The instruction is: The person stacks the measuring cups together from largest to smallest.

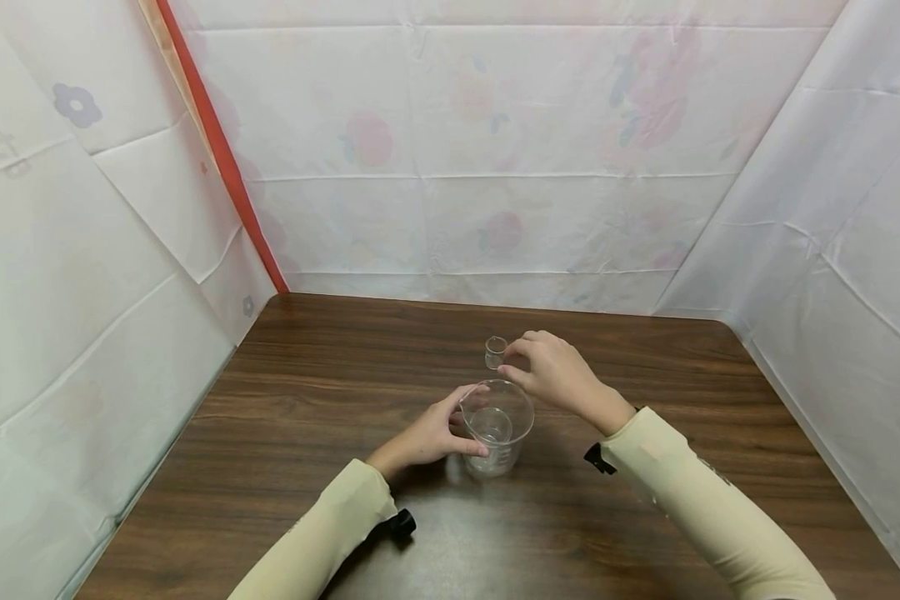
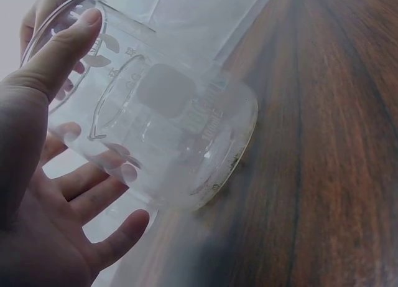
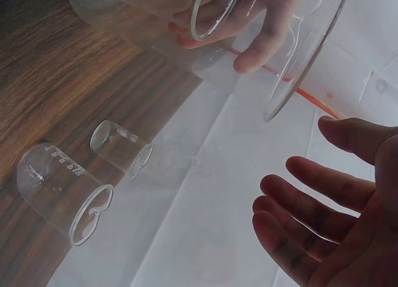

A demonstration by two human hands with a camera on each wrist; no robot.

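Though it's hazy, left fingers [image 2: 96, 198] seemingly flank beaker [image 2: 198, 144].

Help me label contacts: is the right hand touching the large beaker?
Apart. The right wrist view shows backdrop through a gap between the right hand and the large beaker.

Lg clear beaker [image 1: 498, 455] upright, sm. beaker [image 1: 492, 425] inside; 2 tinier beakers [image 3: 62, 188] standing nearby.

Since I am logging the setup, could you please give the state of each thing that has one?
Large clear glass beaker: upright, not empty.
Clear glass beaker inside it: upright.
Small clear glass beaker, left in right wrist view: upright, looks empty.
Similar clear glass beaker beside it: upright, looks empty.
Left bare hand: curled around the large beaker.
Right bare hand: fingers loosely bent, holding nothing.
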